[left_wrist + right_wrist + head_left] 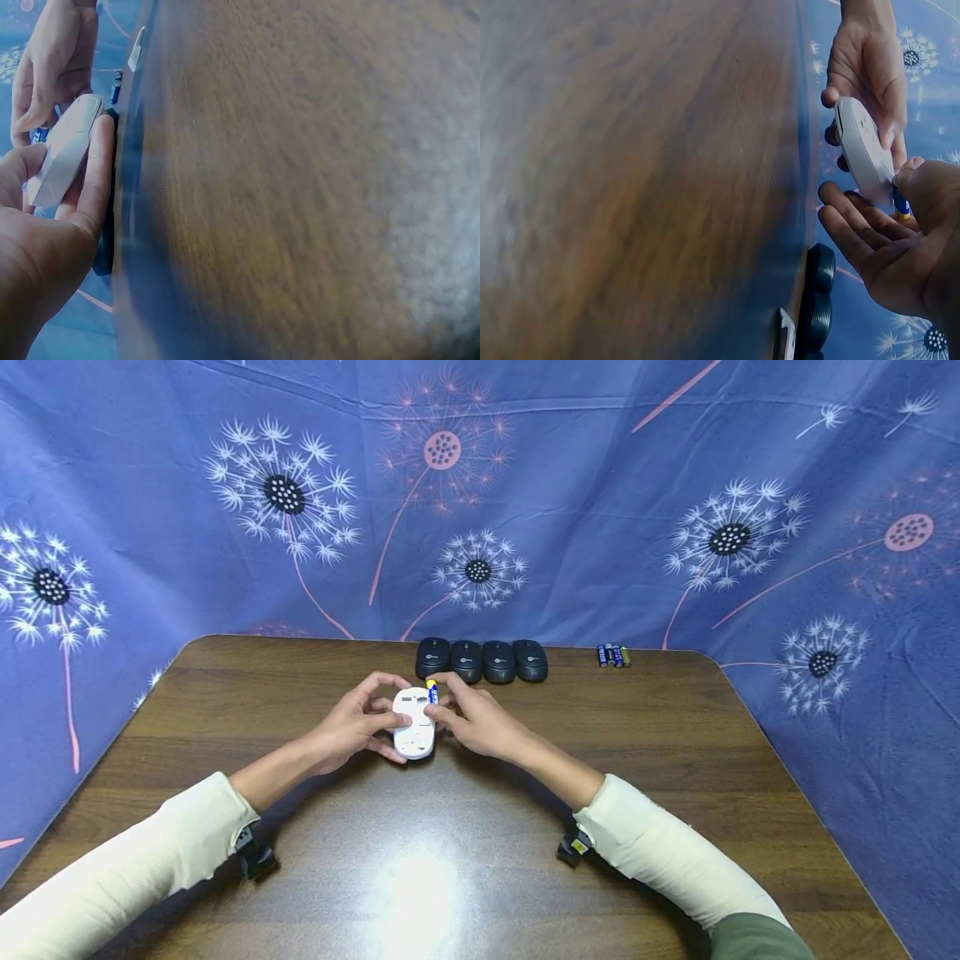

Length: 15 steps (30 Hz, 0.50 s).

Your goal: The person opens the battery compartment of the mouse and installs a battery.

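Observation:
A white computer mouse (415,742) is held by my left hand (352,725), underside up, thumb across its bottom face and fingers round the side. The open battery bay shows in the head view. My right hand (480,720) pinches a blue and yellow battery (432,692) between thumb and index finger, right at the mouse's edge. In the right wrist view the battery (901,204) sits by the mouse's side, and the other fingers of that hand spread below the mouse (864,154). The left wrist view shows the white shell (66,154) from the side.
Several black mice (482,660) stand in a row at the table's back edge, just behind the hands. Farther right lie several small batteries (614,656). A thin white piece (787,334) rests on the wooden table (637,718) near the mice. A patterned cloth (585,527) hangs behind.

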### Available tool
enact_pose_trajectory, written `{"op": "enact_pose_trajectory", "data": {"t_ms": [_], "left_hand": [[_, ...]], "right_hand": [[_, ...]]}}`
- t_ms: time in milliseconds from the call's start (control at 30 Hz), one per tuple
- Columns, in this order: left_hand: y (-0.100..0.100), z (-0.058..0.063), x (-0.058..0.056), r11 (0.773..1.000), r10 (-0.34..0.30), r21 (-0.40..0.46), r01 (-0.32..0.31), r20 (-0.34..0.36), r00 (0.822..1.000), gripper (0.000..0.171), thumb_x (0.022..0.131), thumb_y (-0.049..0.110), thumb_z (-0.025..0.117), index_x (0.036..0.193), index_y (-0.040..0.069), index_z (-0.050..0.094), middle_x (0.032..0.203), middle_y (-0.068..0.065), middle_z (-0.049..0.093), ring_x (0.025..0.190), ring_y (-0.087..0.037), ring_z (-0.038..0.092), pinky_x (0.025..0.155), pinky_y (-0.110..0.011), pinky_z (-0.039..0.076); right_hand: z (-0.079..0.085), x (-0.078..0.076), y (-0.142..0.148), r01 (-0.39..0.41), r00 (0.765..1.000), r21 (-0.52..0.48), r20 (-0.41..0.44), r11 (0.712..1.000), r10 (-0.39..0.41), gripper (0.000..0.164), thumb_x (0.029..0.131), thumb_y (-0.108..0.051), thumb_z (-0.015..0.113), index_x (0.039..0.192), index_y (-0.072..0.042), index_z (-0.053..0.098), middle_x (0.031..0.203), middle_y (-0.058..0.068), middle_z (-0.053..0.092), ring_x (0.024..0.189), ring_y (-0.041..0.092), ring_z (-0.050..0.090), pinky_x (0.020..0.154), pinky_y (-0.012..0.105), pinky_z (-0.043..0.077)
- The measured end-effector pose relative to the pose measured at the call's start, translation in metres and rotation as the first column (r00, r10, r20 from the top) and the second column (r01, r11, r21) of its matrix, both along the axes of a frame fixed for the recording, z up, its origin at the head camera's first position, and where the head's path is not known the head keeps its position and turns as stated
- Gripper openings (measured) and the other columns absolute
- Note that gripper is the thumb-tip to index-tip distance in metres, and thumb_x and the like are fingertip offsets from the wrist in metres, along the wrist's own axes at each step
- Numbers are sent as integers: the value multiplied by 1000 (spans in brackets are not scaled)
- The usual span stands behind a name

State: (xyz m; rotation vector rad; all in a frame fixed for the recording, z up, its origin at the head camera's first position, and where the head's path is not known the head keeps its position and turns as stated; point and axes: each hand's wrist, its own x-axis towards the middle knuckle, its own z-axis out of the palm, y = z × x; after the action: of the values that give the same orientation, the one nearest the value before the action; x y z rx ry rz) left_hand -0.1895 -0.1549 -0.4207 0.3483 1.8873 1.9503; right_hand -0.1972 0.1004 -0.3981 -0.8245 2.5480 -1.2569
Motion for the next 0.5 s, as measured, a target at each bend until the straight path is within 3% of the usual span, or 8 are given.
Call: {"op": "enact_pose_trajectory", "data": {"t_ms": [333, 500], "left_hand": [[0, 2, 0, 1000, 27, 3, -27, 16, 1000, 53, 109, -5, 62, 156, 11, 43, 115, -15, 69, 98, -31, 78, 82, -59, 75], [-1, 3, 0, 1000, 21, 1, -21, 8, 1000, 53, 110, -5, 62, 156, 11, 43, 116, -16, 69, 99, -31, 77, 83, -59, 76]], "right_hand": [[-8, 2, -13, -30, 997, 9, -66, 1000, 30, 51, 118, -27, 62, 163, -16, 41, 138, 14, 76, 122, 26, 79, 98, 34, 70], [-9, 5, -14, -35, 999, -27, -6, 999, 35, 51, 118, -24, 62, 163, -20, 39, 137, 15, 74, 114, 22, 78, 90, 29, 69]]}}
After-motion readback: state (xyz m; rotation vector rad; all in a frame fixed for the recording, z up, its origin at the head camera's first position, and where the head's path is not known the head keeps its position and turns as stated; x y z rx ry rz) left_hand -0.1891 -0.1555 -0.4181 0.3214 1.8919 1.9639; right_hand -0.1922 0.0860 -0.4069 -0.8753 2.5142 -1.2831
